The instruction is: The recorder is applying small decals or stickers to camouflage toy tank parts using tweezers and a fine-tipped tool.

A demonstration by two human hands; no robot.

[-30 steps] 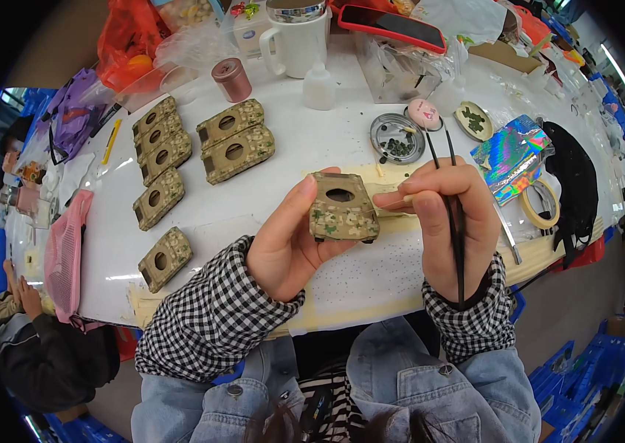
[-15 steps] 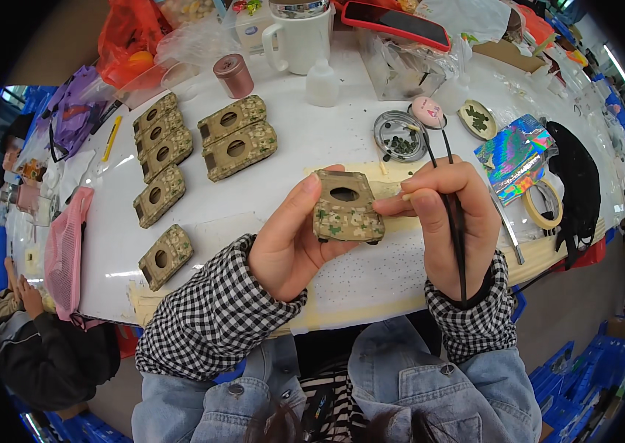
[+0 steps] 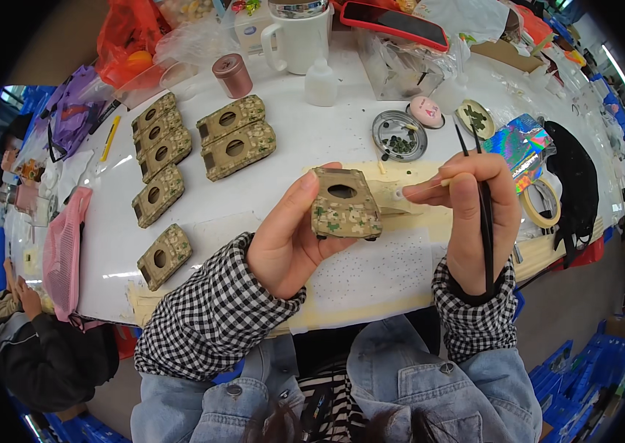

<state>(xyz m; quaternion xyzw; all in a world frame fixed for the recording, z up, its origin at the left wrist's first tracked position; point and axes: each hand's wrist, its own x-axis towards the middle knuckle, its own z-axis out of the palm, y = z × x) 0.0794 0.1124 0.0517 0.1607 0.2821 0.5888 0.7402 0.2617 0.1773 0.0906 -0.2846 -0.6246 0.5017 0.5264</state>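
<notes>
A camouflage-painted toy vehicle hull (image 3: 347,214) with a round hole in its top is gripped by my left hand (image 3: 279,258), thumb along its left side. My right hand (image 3: 475,229), just right of the hull and apart from it, pinches a thin pale stick (image 3: 430,184). Black tweezers (image 3: 487,244) are also tucked in that hand, their tips pointing up and away. Several matching hulls (image 3: 240,150) lie in groups at the left. Beyond my right hand is a round clear dish (image 3: 376,137) with small dark green pieces in it.
A speckled white sheet (image 3: 371,277) lies below the hull. Around the right are a tape roll (image 3: 554,203), a shiny iridescent packet (image 3: 512,151) and a cream dish (image 3: 487,127). Farther back stand a white mug (image 3: 301,44), a small bottle (image 3: 320,83) and a pink can (image 3: 232,75).
My right hand has moved right, away from the hull, carrying the stick and tweezers; the tweezers' tips have swung off the clear dish. The left hand and its hull have barely moved.
</notes>
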